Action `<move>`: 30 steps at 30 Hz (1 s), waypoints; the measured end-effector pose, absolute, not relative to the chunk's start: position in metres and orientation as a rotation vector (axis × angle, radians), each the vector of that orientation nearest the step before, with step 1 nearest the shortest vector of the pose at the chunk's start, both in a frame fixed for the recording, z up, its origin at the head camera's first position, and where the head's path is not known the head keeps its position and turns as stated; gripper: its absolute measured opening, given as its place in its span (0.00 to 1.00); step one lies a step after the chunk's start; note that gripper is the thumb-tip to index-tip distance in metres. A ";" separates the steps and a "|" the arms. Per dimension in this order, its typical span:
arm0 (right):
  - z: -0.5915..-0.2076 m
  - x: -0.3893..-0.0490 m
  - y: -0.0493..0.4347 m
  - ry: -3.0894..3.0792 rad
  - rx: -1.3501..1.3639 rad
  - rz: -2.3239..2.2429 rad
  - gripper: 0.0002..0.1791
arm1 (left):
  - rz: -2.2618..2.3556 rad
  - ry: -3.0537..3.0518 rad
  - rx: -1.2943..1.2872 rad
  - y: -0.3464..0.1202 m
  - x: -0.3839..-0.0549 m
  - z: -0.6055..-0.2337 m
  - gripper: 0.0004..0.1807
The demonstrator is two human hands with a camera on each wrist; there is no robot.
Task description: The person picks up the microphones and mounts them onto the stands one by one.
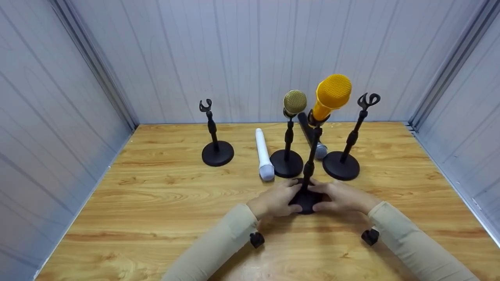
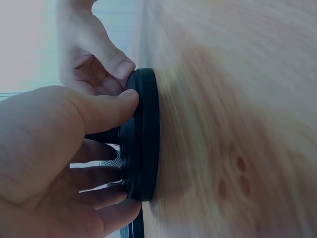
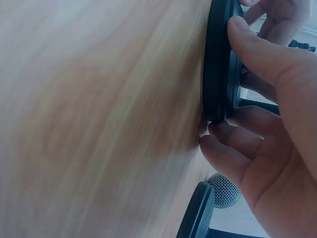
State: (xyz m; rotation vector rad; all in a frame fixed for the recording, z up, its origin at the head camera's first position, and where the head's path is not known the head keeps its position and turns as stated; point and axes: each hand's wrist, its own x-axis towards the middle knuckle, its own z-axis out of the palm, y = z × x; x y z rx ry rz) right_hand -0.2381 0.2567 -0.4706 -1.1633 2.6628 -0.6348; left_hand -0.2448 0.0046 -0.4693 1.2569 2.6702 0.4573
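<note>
A yellow microphone [image 1: 334, 91] sits tilted up in the clip of a black desk microphone stand [image 1: 308, 169]. My left hand [image 1: 278, 199] grips the left side of that stand's round base [image 2: 148, 134], thumb on the near edge and fingers spread along it. On the opposite side, my right hand [image 1: 345, 196] holds the same base, its thumb [image 3: 240, 24] at the near rim and its fingertips at the far rim. The base is close against the wooden table in both wrist views.
Behind stands a gold-headed microphone [image 1: 295, 102] on its own stand [image 1: 287, 164]. A white microphone [image 1: 263, 154] lies left of it, and a black microphone [image 1: 304, 124] with silver head lies behind. Bare-clipped stands are at left [image 1: 217, 154] and right [image 1: 340, 166]. Panels [image 1: 187, 58] enclose the table.
</note>
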 end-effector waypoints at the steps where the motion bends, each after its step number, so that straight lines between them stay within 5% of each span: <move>1: -0.470 -0.238 0.258 2.663 -1.163 -0.633 0.34 | 0.454 2.669 1.266 0.006 -0.245 -0.470 0.37; 30: -0.453 -0.285 0.245 2.785 -0.781 -0.308 0.30 | -0.034 2.777 0.941 0.037 -0.294 -0.467 0.34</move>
